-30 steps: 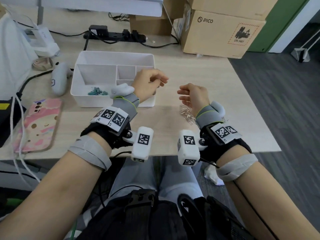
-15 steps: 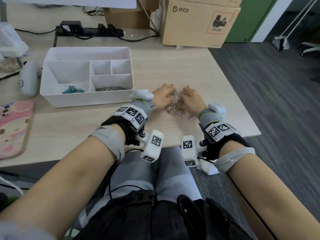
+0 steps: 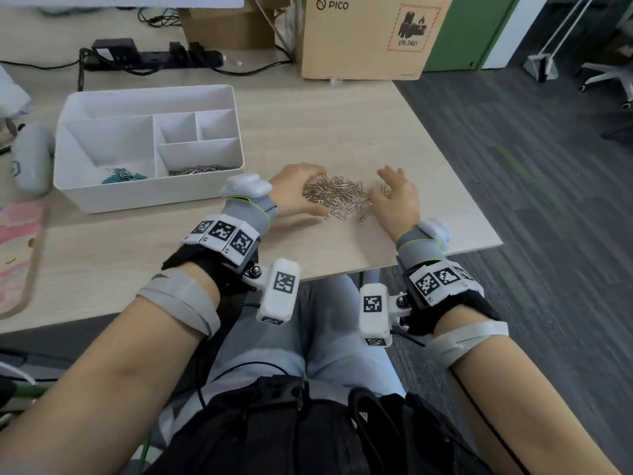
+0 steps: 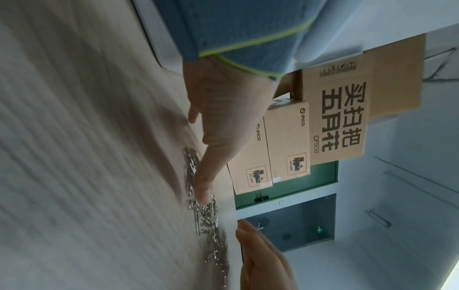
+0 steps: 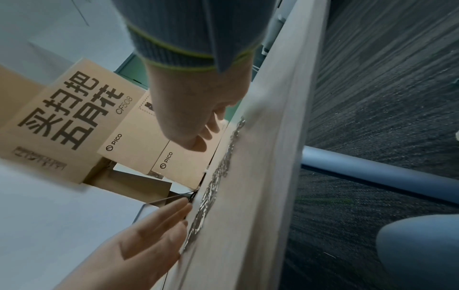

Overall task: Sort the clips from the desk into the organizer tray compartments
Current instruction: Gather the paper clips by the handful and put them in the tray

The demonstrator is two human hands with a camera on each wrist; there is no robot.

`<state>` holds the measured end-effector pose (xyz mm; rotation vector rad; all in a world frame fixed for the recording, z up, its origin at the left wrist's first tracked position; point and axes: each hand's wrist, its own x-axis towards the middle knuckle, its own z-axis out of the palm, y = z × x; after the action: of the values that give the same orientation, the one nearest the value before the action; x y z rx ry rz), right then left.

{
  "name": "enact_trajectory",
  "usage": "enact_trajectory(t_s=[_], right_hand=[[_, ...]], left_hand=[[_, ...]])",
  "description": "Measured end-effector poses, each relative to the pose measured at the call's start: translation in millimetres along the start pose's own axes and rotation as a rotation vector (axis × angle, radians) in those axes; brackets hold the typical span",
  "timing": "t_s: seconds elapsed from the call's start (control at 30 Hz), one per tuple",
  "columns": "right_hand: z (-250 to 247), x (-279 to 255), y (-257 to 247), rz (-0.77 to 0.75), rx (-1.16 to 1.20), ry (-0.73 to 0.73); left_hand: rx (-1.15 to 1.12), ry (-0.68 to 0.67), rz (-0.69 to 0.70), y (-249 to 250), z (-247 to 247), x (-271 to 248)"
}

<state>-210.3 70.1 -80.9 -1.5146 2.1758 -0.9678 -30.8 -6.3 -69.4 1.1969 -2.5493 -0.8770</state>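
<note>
A heap of silver paper clips [image 3: 337, 198] lies on the wooden desk, right of the white organizer tray [image 3: 85, 200]. My left hand [image 3: 294, 190] cups the heap's left side, its fairly straight fingers [image 4: 203, 188] touching the clips [image 4: 208, 215]. My right hand [image 3: 394, 197] rests at the heap's right side with fingers spread and loosely bent [image 5: 198, 117], gripping nothing. The tray's front right compartment holds silver paper clips [image 3: 202, 170]. Teal binder clips [image 3: 120, 174] lie in its big left compartment.
A PICO cardboard box [image 3: 370, 36] and a black power strip [image 3: 150, 58] stand at the back. A grey controller [image 3: 32, 159] and a pink phone [image 3: 17, 255] lie left of the tray. The desk's right edge [image 3: 462, 186] runs close to my right hand.
Both hands came down from above the desk onto the heap. They have since spread apart to either side of it.
</note>
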Motion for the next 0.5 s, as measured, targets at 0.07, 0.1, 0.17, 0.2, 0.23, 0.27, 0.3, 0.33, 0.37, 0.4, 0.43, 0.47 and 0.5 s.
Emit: enact_trajectory(t_s=[0.07, 0.1, 0.17, 0.2, 0.23, 0.27, 0.3, 0.33, 0.37, 0.4, 0.43, 0.47, 0.5], right_hand=[[2.0, 0.6, 6.0, 0.042, -0.125, -0.060], [3.9, 0.9, 8.3, 0.061, -0.176, -0.104], [8.6, 0.9, 7.9, 0.066, -0.224, -0.192], [9.9, 0.2, 5.2, 0.050, -0.209, -0.232], [10.8, -1.8, 0.4, 0.031, -0.179, -0.278], [10.8, -3.8, -4.5, 0.014, -0.149, -0.322], [9.6, -6.2, -9.9, 0.000, -0.125, -0.361], [8.5, -7.9, -14.6, -0.015, -0.100, -0.389], [7.8, -9.1, -18.5, -0.030, -0.055, -0.409], [6.6, -10.3, -21.5, -0.037, 0.021, -0.425], [5.2, -10.8, -23.2, -0.035, 0.121, -0.427], [3.6, -10.6, -22.8, -0.027, 0.214, -0.404], [1.8, -9.6, -21.3, -0.007, 0.269, -0.349]], left_hand=[[0.052, -0.036, -0.008, -0.7, 0.3, -1.4], [0.098, -0.076, -0.022, 2.3, 2.9, -0.9], [0.181, -0.144, -0.058, 9.4, 11.2, -0.3], [0.194, -0.165, -0.067, 13.0, 14.3, 0.1], [0.188, -0.177, -0.082, 16.0, 16.9, -0.1], [0.173, -0.185, -0.080, 18.4, 19.2, 0.7], [0.154, -0.193, -0.081, 19.9, 22.1, 2.9], [0.132, -0.202, -0.073, 22.4, 24.2, 5.3], [0.111, -0.205, -0.063, 25.8, 25.8, 7.1], [0.086, -0.197, -0.044, 28.5, 27.0, 8.3], [0.048, -0.183, -0.027, 31.6, 27.4, 9.2], [-0.012, -0.160, -0.009, 32.7, 27.1, 10.6], [-0.063, -0.135, 0.004, 32.0, 25.8, 10.6]])
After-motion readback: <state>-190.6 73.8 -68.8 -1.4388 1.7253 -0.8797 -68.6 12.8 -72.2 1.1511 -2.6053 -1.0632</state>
